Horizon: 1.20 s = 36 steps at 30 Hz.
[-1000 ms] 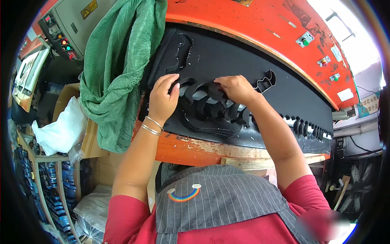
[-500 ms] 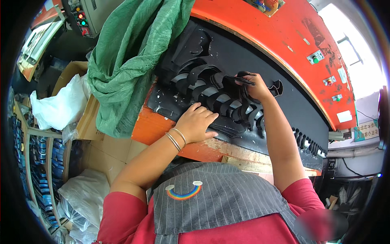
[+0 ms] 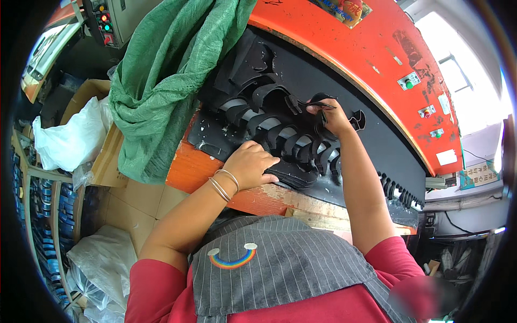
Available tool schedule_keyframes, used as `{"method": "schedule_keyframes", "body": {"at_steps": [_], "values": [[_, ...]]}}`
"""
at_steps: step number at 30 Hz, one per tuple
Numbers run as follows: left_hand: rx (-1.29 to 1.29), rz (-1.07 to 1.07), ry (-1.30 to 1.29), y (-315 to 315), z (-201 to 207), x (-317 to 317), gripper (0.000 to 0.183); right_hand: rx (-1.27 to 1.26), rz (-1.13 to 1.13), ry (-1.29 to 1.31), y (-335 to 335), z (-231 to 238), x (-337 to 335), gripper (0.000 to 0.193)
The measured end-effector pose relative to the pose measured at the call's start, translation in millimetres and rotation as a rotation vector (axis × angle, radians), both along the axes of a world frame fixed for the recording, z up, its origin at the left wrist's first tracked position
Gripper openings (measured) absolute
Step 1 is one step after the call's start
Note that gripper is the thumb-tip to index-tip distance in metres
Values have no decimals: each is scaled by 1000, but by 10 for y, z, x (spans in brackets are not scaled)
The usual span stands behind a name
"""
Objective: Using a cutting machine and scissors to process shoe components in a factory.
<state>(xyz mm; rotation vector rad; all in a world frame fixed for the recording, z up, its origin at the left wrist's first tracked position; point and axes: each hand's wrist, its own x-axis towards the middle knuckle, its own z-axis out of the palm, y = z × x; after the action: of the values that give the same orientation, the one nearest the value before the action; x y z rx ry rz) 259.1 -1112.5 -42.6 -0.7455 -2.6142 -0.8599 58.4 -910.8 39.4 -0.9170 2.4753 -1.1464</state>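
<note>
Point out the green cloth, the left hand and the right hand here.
green cloth (image 3: 167, 86), head view, middle of the crumpled fabric.
left hand (image 3: 252, 164), head view, back of the hand.
right hand (image 3: 333, 117), head view, back of the hand.

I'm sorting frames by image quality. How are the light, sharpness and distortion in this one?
Head view: daylight from the window is blown out at upper right; the hands, left hand and right hand, and the black cut pieces are sharp; the orange machine edge bows with fisheye distortion; the corners are black; a blurred patch sits lower right.
</note>
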Motion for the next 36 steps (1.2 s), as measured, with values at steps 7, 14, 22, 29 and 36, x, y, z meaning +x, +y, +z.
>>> {"method": "schedule_keyframes", "body": {"at_steps": [7,14,22,29,36], "values": [[15,3,-39,-7,1,-13,49,58,-4,6,-18,60,26,23],[31,6,-54,-14,24,-16,47,49,-13,-7,-10,9,13,24],[8,30,-60,-9,33,-2,45,114,-93,22,-105,58,185,19],[35,35,0,-2,44,-3,45,118,-249,282,-75,-28,341,13],[61,41,-38,-12,23,-14,44,-103,-176,113,58,-18,163,14]]}}
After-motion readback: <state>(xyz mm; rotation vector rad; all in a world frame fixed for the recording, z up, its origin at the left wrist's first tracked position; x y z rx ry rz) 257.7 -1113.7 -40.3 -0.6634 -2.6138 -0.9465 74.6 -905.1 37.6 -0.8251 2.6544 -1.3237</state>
